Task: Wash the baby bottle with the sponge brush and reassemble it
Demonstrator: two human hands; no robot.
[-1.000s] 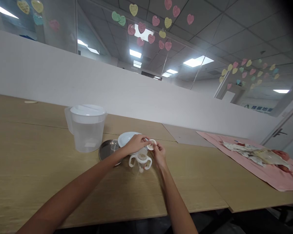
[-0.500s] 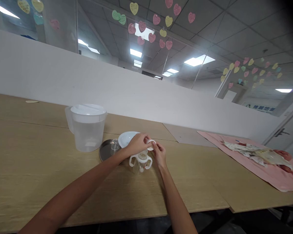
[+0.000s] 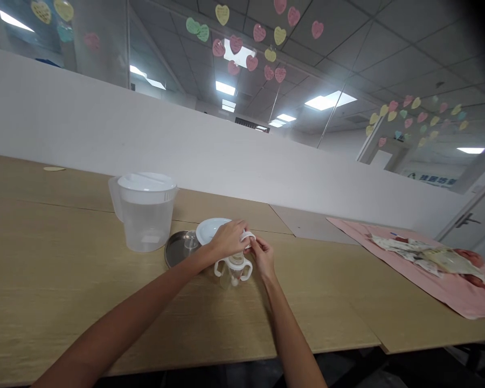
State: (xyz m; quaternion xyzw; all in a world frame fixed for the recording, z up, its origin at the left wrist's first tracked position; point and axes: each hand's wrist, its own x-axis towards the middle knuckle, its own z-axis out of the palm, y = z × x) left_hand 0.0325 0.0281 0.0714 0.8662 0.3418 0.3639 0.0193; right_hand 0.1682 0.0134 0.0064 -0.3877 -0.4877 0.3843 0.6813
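Left grip [image 3: 228, 240] and right grip [image 3: 261, 254] clamped together on white ring [image 3: 251, 235], held up just above handled bottle [image 3: 231, 277]. Bottle stands upright on tabletop [image 3: 315, 302], plate [image 3: 207, 231] just behind, so both hands stay free for the ring.

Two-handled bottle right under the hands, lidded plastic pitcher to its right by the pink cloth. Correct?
No: the head view shows the lidded plastic pitcher to the left of the two-handled bottle, not by the pink cloth. The bottle is right under the left hand and right hand, as you said.
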